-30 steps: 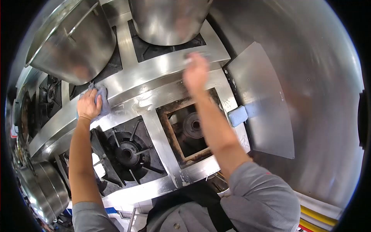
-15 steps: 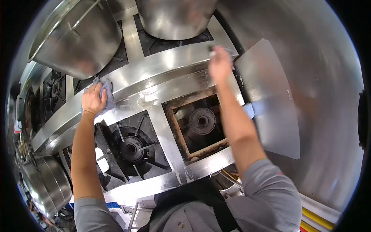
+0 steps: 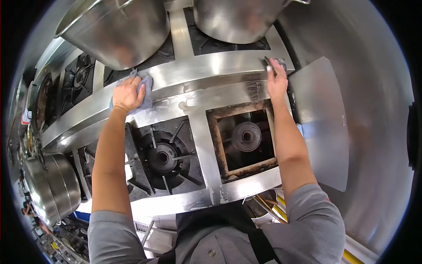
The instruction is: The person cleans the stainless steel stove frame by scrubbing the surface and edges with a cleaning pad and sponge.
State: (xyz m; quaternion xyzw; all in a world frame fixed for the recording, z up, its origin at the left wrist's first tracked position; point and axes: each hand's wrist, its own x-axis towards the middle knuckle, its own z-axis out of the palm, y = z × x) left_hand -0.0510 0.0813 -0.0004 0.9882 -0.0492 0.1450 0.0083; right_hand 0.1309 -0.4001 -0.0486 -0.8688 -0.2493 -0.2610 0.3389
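Observation:
My left hand (image 3: 126,93) presses a grey-blue cloth (image 3: 146,90) onto the raised steel ledge (image 3: 202,70) of the stove, its fingers bunched over the fabric. At the ledge's right end is my right hand (image 3: 277,81), the fingers curled over a small dark grey thing (image 3: 282,64) whose kind I cannot make out. Below my hands lie a burner with a black grate (image 3: 162,162) and, to its right, a burner opening with a rusty square frame (image 3: 223,165) and no grate on it. White wet streaks mark the steel around them.
Two large steel pots (image 3: 118,35) (image 3: 237,22) stand on the back burners. Another steel pot (image 3: 55,187) is at the far left. A metal sheet (image 3: 327,127) leans by the steel wall on the right.
The whole view has shifted, so the stove appears farther right. My right hand, blurred before, is now sharp and slightly farther right along the ledge. My left hand stays on the cloth.

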